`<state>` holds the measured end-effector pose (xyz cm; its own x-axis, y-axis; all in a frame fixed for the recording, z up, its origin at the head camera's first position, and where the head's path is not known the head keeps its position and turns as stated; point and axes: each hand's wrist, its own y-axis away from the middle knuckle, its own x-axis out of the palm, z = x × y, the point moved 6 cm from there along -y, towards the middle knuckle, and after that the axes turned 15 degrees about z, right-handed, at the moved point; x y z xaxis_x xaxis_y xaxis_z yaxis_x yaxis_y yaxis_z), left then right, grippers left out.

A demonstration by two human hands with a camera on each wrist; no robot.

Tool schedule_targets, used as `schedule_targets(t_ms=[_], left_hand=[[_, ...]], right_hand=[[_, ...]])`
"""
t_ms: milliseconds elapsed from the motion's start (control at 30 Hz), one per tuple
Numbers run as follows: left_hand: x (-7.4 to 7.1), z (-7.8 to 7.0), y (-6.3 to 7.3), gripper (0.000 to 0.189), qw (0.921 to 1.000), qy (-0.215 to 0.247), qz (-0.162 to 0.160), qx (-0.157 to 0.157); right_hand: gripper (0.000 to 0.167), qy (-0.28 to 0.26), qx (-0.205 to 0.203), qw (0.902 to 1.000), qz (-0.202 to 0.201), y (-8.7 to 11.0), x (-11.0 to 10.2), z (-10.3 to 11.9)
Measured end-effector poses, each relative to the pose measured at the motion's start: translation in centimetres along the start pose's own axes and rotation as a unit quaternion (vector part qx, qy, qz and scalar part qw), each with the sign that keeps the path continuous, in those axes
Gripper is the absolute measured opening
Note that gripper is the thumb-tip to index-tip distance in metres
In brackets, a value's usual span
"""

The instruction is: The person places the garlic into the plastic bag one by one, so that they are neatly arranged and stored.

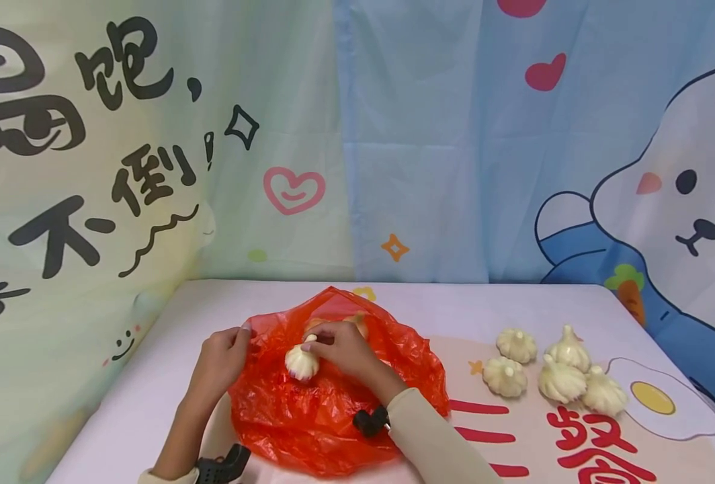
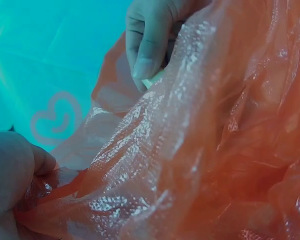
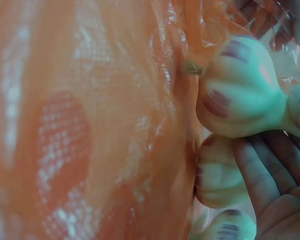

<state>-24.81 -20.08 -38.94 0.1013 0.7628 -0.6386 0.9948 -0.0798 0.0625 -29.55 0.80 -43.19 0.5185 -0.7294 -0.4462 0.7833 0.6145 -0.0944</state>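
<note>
A crumpled red plastic bag [image 1: 315,437] lies on the table with its mouth spread. At the bag's left edge, my left hand [image 1: 223,356] pinches the plastic rim, which also shows in the left wrist view. My right hand [image 1: 348,349] holds a white garlic bulb [image 1: 302,364] by its stem, over the bag's opening. Up close in the right wrist view, the held bulb [image 3: 240,85] has purple patches, its stem between thumb and fingers. Behind it, another garlic bulb [image 3: 220,175] shows beside the red plastic, partly hidden by the fingers.
On the right of the table [image 1: 212,302] sits a group of several garlic bulbs [image 1: 562,378]. The tabletop carries a printed fried egg [image 1: 654,398] and red lettering. A patterned curtain [image 1: 412,134] hangs behind the table's far edge.
</note>
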Motion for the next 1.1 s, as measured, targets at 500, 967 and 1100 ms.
schedule_targets(t_ms=[500,967,1100], left_hand=[[-0.3,0.1,-0.1,0.047,1.0000,0.001,-0.003,-0.002],[-0.1,0.2,0.2,0.049,0.9999,0.007,-0.002,-0.008],[-0.2,0.1,0.1,0.047,1.0000,0.004,-0.002,-0.008]], right_hand=[[0.026,-0.004,0.012,0.9990,0.042,-0.6,1.4,0.1],[0.045,0.039,0.030,0.9982,0.036,-0.6,2.3,0.5],[0.047,0.063,0.019,0.9974,0.031,-0.4,2.0,0.9]])
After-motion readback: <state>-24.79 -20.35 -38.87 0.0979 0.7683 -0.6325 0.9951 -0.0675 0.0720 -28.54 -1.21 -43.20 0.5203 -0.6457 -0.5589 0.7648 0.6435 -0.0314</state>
